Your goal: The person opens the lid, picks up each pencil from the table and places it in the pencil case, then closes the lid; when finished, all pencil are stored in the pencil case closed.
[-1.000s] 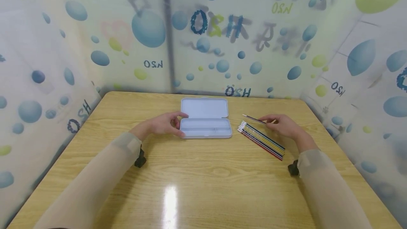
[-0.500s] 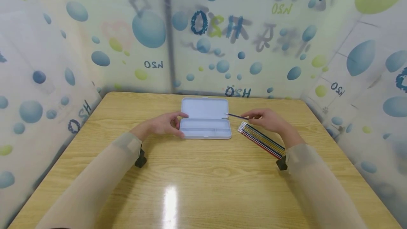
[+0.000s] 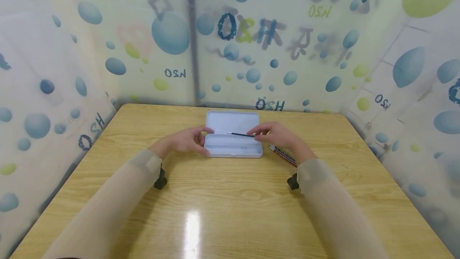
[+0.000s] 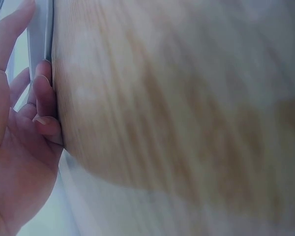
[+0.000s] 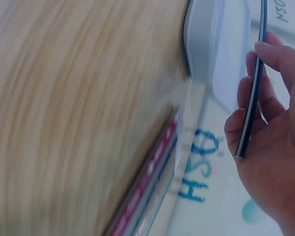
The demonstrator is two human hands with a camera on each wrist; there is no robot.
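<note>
A pale blue-white pencil case (image 3: pixel 233 155) lies on the table with its lid (image 3: pixel 232 120) folded back and its divided inside showing. My left hand (image 3: pixel 184 139) holds the case's left end, thumb at the front corner and a forefinger near the hinge. In the left wrist view, the other fingers curl against the case's side. Between thumb and fingers, my right hand (image 3: pixel 276 134) pinches a dark striped pencil (image 3: pixel 240 134), its tip pointing left above the case near the hinge. The right wrist view shows this pencil (image 5: pixel 254 93) running across the palm.
Several striped pencils (image 3: pixel 283 155) lie side by side right of the case, partly hidden under my right forearm. The wooden table (image 3: pixel 230 195) ends at a patterned curtain (image 3: pixel 230 79) behind, with more curtain at both sides.
My right hand has carried the pencil leftward from beyond the other pencils to above the case. My left hand stays at the case's left end.
</note>
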